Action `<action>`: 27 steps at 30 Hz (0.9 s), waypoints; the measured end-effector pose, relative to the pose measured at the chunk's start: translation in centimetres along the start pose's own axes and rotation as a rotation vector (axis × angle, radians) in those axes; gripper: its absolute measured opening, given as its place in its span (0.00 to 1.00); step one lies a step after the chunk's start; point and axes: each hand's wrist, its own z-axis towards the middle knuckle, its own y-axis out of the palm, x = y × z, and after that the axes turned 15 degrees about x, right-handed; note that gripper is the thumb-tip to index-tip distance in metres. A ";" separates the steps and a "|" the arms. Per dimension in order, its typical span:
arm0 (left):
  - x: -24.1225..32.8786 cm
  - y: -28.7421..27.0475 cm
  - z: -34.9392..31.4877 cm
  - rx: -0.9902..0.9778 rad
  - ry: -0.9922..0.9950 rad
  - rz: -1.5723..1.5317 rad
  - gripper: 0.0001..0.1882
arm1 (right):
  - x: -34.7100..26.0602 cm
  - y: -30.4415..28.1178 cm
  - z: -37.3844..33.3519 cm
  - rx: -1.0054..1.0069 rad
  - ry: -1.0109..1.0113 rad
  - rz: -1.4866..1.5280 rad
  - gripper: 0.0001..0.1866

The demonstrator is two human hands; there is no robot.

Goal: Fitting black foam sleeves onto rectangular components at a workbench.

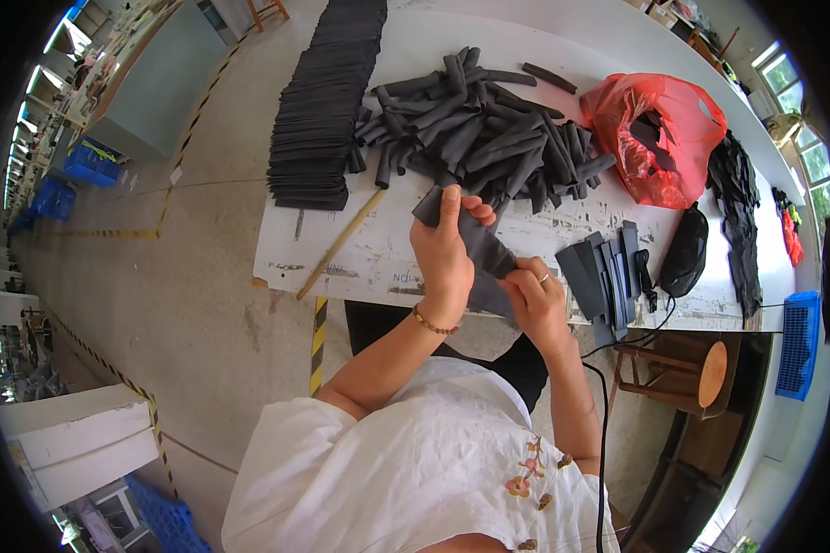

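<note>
A dark grey sheet of thin, flexible material (485,249) is held between my hands at the table's front edge. My left hand (444,256) is closed on its upper left part, thumb on top and fingers curled round behind. With thumb and fingers pinched, my right hand (537,300) grips its lower right edge. Just beyond my hands lies a loose heap of dark grey rolled tubes (470,124). A long, tightly layered row of flat dark pieces (312,129) stands left of the heap. Between that row and my left hand lies a thin wooden stick (341,243).
On the right of the white worktable (387,267) are a red plastic bag (659,152), flat dark strips (609,276), a black pouch (685,256) and dark scraps (738,230). A black cable (603,415) hangs beside my right arm. A wooden stool (664,373) stands below.
</note>
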 end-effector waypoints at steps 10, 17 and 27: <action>-0.4 -0.5 0.7 -0.019 -0.073 -0.030 0.12 | 0.3 0.2 -0.2 0.035 0.207 0.027 0.11; 0.7 -0.4 2.3 -0.085 -0.017 -0.156 0.13 | -0.4 2.6 -0.8 0.362 0.789 0.435 0.07; 0.4 -1.0 2.5 -0.248 -0.015 -0.091 0.14 | -0.1 1.8 1.5 0.317 1.072 0.706 0.13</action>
